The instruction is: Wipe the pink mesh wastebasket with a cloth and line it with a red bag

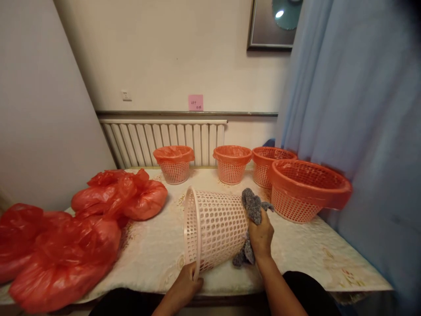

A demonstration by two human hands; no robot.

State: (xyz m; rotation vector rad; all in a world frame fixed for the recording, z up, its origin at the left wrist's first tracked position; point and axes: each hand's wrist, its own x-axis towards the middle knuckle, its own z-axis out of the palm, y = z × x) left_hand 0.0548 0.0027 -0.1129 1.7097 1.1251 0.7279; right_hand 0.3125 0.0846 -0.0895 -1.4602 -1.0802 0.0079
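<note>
Pale basket: the unlined white-pink mesh basket (220,226) was on its side over the middle of the bench (148,254), mouth facing left and base facing right; whether its lower side touched the cloth-covered top could not be told.
Left grip: the left grip (186,283) was closed on the lower edge of the basket's rim, thumb and fingers pinching it.
Right grip: the right grip (261,230) was clenched around a grey cloth (252,205), which lay bunched against the base end, one part above the hand and another hanging below.
Lined baskets: four stood upright beyond and to the right, a left one (175,171), a middle one (232,170), a right one (262,173) and a nearer, larger-looking one (292,204), each with a red liner folded over its rim.
Red bags: a heap of bulging plastic bags (69,259) covered the left side of the bench.
Back wall: a white radiator (158,140) ran low behind the bench, with a pink note (196,102) above it.
Right side: a blue curtain (345,109) hung beside the larger-looking basket.
</note>
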